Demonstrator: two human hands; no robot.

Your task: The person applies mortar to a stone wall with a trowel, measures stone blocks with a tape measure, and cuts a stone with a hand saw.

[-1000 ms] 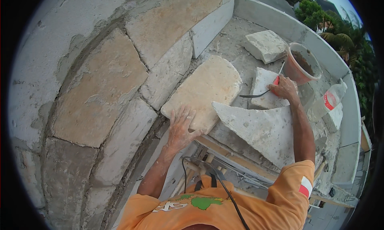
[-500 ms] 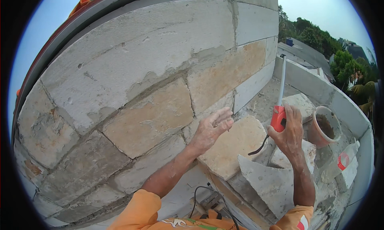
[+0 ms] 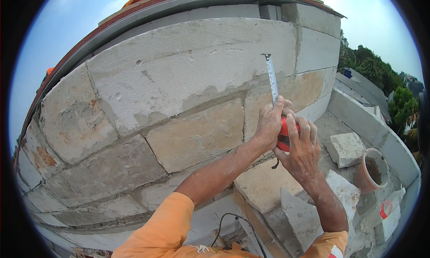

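Observation:
My right hand point(image 3: 302, 146) is closed round the red case of a tape measure point(image 3: 284, 131), its dark strap dangling below. A short length of pale metal blade point(image 3: 272, 78) sticks up out of it, with the dark end hook in front of the wall. My left hand point(image 3: 269, 125) presses against the case and pinches the blade near where it comes out, thumb along it. Both hands are in front of the block wall point(image 3: 195, 130), whose large pale blocks have rough mortar joints.
Below my hands lie a flat beige block point(image 3: 268, 186) and a broken grey slab point(image 3: 301, 215). To the right are a block piece point(image 3: 346, 149), a mortar-stained bucket point(image 3: 372, 170) and a clear plastic bottle point(image 3: 389, 207), beside a low parapet point(image 3: 380, 123). A black cable point(image 3: 244, 218) loops near my body.
The tape measure has moved left, toward the wall, and much less blade sticks out. My left hand, which was open and apart, has come up to grip the blade at the case.

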